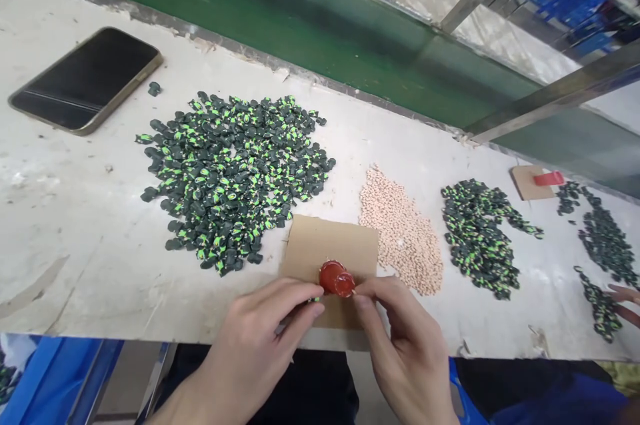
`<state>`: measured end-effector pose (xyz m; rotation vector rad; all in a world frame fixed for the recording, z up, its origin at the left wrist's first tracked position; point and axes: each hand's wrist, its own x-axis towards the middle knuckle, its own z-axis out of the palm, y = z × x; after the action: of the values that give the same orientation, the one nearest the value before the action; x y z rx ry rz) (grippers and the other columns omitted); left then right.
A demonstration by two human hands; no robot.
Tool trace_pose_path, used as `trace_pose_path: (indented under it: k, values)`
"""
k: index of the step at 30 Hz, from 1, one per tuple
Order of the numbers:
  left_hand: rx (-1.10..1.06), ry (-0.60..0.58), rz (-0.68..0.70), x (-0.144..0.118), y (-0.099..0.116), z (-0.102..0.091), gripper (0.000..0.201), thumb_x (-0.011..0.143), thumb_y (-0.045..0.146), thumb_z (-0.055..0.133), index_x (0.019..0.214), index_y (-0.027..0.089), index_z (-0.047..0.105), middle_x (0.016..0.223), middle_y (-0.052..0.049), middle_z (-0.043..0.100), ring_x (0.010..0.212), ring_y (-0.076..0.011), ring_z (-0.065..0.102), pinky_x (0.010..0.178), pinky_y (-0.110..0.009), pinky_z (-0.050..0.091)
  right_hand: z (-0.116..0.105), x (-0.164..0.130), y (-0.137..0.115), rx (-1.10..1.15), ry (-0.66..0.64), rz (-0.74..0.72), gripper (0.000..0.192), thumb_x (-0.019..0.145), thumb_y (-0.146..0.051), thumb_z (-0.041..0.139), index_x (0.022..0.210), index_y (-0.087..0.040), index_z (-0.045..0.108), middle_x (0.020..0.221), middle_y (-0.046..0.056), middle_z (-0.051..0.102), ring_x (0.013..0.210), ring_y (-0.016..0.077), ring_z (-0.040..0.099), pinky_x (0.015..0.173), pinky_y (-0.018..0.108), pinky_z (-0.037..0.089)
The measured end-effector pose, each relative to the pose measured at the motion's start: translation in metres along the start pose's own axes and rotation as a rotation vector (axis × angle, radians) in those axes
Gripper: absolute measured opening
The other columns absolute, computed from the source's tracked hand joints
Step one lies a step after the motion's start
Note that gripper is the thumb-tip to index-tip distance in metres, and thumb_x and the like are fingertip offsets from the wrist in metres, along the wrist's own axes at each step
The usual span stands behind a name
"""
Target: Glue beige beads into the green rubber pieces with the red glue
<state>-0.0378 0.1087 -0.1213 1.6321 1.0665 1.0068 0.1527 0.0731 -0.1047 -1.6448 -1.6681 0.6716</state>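
Observation:
My left hand (273, 318) is closed in a pinch on a small dark piece with bright green markings (314, 299), mostly hidden by the fingertips. Opposite it, my right hand (400, 331) pinches a tiny pale bead (354, 291), of which only a speck shows. Between the two hands a shiny red cylindrical piece (333, 276) with a round end stands on a cardboard square (333, 241). Both sets of fingertips are right beside the red piece; whether they touch it I cannot tell.
A large heap of dark-and-green pieces (235, 171) lies left, pale beads (400, 231) right of the cardboard, and a smaller dark heap (480, 231) beyond. A phone (85, 78) lies far left. At the right edge are another person's hand (627, 301) and a second red piece (549, 178).

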Motion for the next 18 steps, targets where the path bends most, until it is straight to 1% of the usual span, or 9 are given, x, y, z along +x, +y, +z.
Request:
trace_pose_path:
  k: [3,5,8,10,13,15,16,18]
  values:
    - [-0.025,-0.004,-0.022,0.0,0.001,-0.002,0.022,0.09,0.003,0.067,0.101,0.019,0.076,0.092,0.0,0.081,0.078,-0.0085,0.076,0.078,-0.008,0.055,0.0,0.0,-0.002,0.021,0.008,0.017,0.019,0.099,-0.011,0.059,0.1,-0.027,0.069,0.091,0.002,0.073,0.083,0.0166,0.07,0.07,0.024,0.056]
    - [-0.06,-0.007,-0.065,0.0,0.004,-0.005,0.025,0.09,0.004,0.065,0.102,0.023,0.077,0.094,0.001,0.08,0.081,-0.0089,0.077,0.078,-0.008,0.056,-0.002,-0.001,-0.003,0.071,0.042,0.057,0.017,0.098,-0.013,0.06,0.097,-0.027,0.069,0.088,0.001,0.071,0.08,0.0157,0.069,0.069,0.023,0.056]
    - [-0.138,-0.027,-0.198,0.0,0.014,-0.008,0.029,0.091,0.01,0.065,0.099,0.032,0.081,0.095,0.004,0.078,0.08,-0.0095,0.076,0.07,-0.01,0.058,-0.008,-0.004,-0.004,0.229,0.07,0.166,0.013,0.098,-0.018,0.064,0.094,-0.029,0.069,0.083,-0.001,0.068,0.077,0.0132,0.066,0.068,0.019,0.056]
    - [-0.243,-0.031,-0.315,0.001,0.023,-0.006,0.027,0.088,0.013,0.07,0.096,0.035,0.083,0.092,0.004,0.078,0.076,-0.01,0.075,0.066,-0.011,0.059,-0.012,-0.007,-0.005,0.411,0.045,0.234,0.01,0.099,-0.023,0.066,0.093,-0.029,0.07,0.082,-0.002,0.067,0.077,0.0125,0.066,0.07,0.019,0.057]
    - [-0.499,-0.019,-0.537,0.005,0.034,0.002,0.019,0.082,0.014,0.076,0.087,0.032,0.082,0.075,0.006,0.078,0.067,-0.0098,0.072,0.067,-0.013,0.058,-0.017,-0.011,-0.009,0.68,-0.003,0.304,0.006,0.099,-0.031,0.068,0.094,-0.031,0.072,0.09,0.0,0.072,0.085,0.014,0.071,0.078,0.023,0.061]
    - [-0.66,-0.032,-0.644,0.007,0.038,0.008,0.013,0.08,0.017,0.079,0.081,0.03,0.082,0.062,0.007,0.073,0.06,-0.0084,0.067,0.063,-0.011,0.056,-0.018,-0.013,-0.012,0.761,-0.022,0.337,0.006,0.098,-0.031,0.069,0.096,-0.033,0.073,0.099,0.001,0.077,0.091,0.016,0.075,0.08,0.026,0.064]
    - [-0.718,-0.046,-0.662,0.008,0.039,0.011,0.011,0.079,0.018,0.08,0.08,0.029,0.082,0.06,0.006,0.071,0.058,-0.0078,0.065,0.062,-0.011,0.055,-0.018,-0.014,-0.014,0.772,-0.026,0.335,0.006,0.098,-0.029,0.069,0.096,-0.033,0.074,0.102,0.002,0.078,0.092,0.0171,0.076,0.08,0.027,0.065]
    - [-0.791,-0.08,-0.646,0.008,0.037,0.015,0.009,0.079,0.019,0.081,0.079,0.027,0.083,0.06,0.005,0.07,0.057,-0.0069,0.062,0.059,-0.01,0.053,-0.018,-0.016,-0.019,0.766,-0.011,0.319,0.007,0.098,-0.027,0.069,0.096,-0.032,0.074,0.102,0.003,0.081,0.092,0.0186,0.078,0.079,0.029,0.067]
